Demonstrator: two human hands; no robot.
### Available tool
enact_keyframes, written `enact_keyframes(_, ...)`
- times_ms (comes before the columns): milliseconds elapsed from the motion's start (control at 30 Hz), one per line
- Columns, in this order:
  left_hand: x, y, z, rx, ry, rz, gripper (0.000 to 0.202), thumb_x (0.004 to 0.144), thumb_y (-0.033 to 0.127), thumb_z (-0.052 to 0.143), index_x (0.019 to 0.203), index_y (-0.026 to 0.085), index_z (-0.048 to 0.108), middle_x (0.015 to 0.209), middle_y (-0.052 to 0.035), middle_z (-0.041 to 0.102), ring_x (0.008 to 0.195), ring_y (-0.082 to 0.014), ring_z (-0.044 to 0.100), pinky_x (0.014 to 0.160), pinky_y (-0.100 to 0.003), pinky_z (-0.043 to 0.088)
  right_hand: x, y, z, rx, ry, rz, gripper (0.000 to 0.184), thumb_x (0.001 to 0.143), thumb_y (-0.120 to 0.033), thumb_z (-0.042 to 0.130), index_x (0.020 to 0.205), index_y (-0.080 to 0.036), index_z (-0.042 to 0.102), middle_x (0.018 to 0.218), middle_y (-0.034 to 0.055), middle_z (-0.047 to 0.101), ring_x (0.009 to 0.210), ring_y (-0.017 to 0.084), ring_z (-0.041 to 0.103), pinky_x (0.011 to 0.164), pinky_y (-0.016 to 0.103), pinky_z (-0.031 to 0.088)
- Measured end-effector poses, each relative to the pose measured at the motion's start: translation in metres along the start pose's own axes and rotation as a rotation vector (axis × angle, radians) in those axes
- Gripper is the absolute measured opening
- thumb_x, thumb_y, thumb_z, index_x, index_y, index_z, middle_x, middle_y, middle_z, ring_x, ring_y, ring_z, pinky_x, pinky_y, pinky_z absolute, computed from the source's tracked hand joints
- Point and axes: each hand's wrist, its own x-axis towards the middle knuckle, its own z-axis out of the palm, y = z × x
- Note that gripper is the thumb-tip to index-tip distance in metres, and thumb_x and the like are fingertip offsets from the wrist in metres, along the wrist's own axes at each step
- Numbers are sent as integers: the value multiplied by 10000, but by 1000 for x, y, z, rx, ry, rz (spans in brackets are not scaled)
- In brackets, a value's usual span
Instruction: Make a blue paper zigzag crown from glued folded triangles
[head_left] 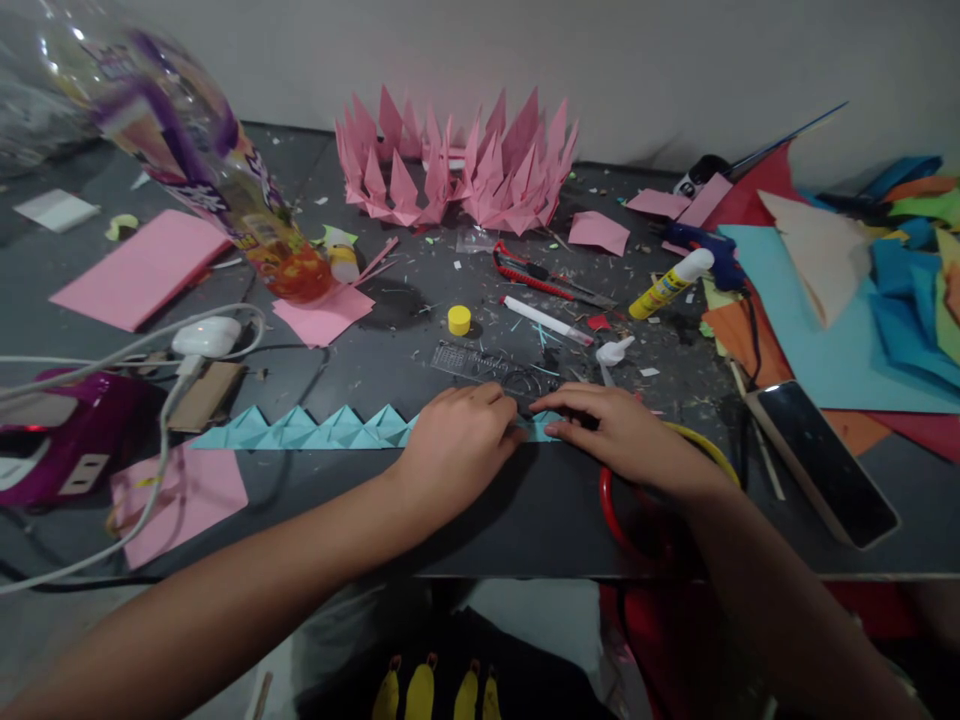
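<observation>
A long strip of light blue folded paper triangles [315,427] lies across the dark table [525,520]. My left hand [457,445] rests on the strip's right part with its fingers curled down onto it. My right hand [619,430] lies flat beside it, fingers stretched left and pressing the strip's right end. The two sets of fingertips almost meet over the paper. A clear plastic ruler [480,362] lies just beyond my fingers.
A pink folded paper crown [457,165] stands at the back. Around it lie a yellow cap [459,319], a glue stick [670,283], a red cutter [529,276], pink sheets [142,268], coloured paper [847,330], a phone [825,462], a balloon [202,160] and white cables [150,370].
</observation>
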Motion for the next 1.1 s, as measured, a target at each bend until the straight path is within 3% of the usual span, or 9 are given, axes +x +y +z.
enact_keyframes(600,-2,0,2,50,87,43,119,841,234,574,783,141,621,778,-42,622,748,-208,600,648,-316,459,1,2,-2,23,5,-1,229,819,-177,541,1008,-208,666,861,21,656,683,122,564,662,253,460)
enact_keyframes(700,-4,3,3,112,111,163,87,849,185,551,835,139,623,853,-57,628,821,-225,586,691,-336,474,1,3,0,19,27,-17,230,814,-169,545,1003,-211,668,869,23,664,679,124,571,656,259,469)
enact_keyframes(833,-11,13,5,252,25,330,166,837,109,525,963,85,632,897,-84,638,808,-212,595,702,-321,491,1,4,3,-1,53,-48,240,818,-150,531,1001,-218,669,947,33,684,770,146,610,709,281,487)
enact_keyframes(1000,-20,29,11,489,48,360,333,828,64,460,1123,-12,594,1010,-184,652,901,-242,623,728,-310,498,0,5,5,-27,89,-41,259,820,-171,563,1059,-226,648,945,22,690,726,138,614,697,280,507)
enact_keyframes(1100,-21,34,12,549,10,348,360,815,63,455,1137,-14,597,1078,-219,643,918,-251,640,729,-307,507,-4,4,9,-150,176,-108,297,835,-182,559,1127,-204,610,975,49,674,820,169,620,755,316,516)
